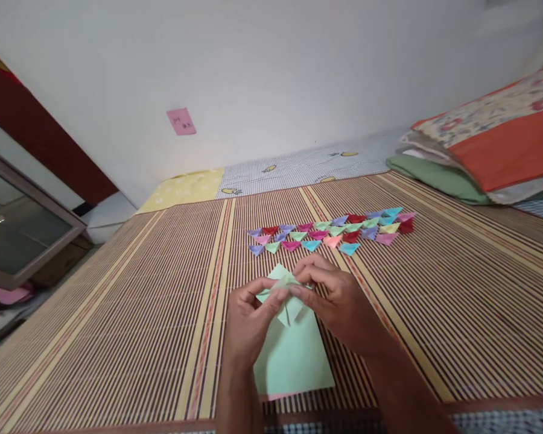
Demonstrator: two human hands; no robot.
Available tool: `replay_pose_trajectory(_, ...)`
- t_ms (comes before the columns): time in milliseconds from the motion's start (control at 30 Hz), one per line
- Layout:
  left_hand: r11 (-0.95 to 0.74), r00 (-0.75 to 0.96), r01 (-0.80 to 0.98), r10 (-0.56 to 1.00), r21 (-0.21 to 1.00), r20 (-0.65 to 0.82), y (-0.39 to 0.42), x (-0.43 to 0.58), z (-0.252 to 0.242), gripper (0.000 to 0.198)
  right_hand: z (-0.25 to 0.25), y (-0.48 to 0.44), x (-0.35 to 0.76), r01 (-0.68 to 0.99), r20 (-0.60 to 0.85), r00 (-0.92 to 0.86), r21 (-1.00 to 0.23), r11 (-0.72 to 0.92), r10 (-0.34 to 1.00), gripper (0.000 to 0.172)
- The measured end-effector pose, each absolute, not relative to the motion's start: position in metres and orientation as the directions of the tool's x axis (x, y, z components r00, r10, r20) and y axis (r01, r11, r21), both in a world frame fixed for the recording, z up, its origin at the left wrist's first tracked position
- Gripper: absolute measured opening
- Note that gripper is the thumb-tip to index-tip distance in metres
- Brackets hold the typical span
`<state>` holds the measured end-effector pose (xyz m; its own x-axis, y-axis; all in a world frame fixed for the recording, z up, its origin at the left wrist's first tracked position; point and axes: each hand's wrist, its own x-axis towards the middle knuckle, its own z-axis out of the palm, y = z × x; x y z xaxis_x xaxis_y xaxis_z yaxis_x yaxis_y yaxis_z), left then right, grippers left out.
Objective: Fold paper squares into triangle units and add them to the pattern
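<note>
My left hand point(250, 313) and my right hand point(332, 295) pinch a partly folded light green paper point(288, 308) between them, thumbs nearly meeting at its middle. Its folded points hang toward me. Below it, larger green sheets point(294, 358) lie on the striped mat, with a pink edge showing at the near side. Another green corner point(278, 272) shows just past my fingers; whether it belongs to the held piece is hard to tell. Farther off, several small folded paper pieces point(317, 234) in many colours lie in rows.
The striped bamboo mat point(163, 307) covers the surface. At the right back are stacked pillows and cloths point(507, 144). A pink note point(181, 121) is on the white wall. A glass-panelled frame point(18, 217) stands at the left.
</note>
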<state>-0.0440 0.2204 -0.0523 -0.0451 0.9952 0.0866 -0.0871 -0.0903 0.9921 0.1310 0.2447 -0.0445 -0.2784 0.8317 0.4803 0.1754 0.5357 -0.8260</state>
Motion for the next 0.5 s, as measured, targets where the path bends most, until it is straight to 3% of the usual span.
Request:
replay_pose_trajectory(367,-0.057,0.022,-0.025,0.998,0.998,0.058,0.220,-0.046,-0.056,0.033,-0.051,0.250,0.131,0.051,0.418,-0.280,-0.893,0.448,0.864,0.017)
replay_pose_trajectory(500,-0.058,0.058,-0.028,0.997,0.998,0.060,0.221,-0.045,-0.060,0.032,-0.055,0.252,0.133,0.037,0.422,-0.239,-0.896,0.442,0.875,0.008)
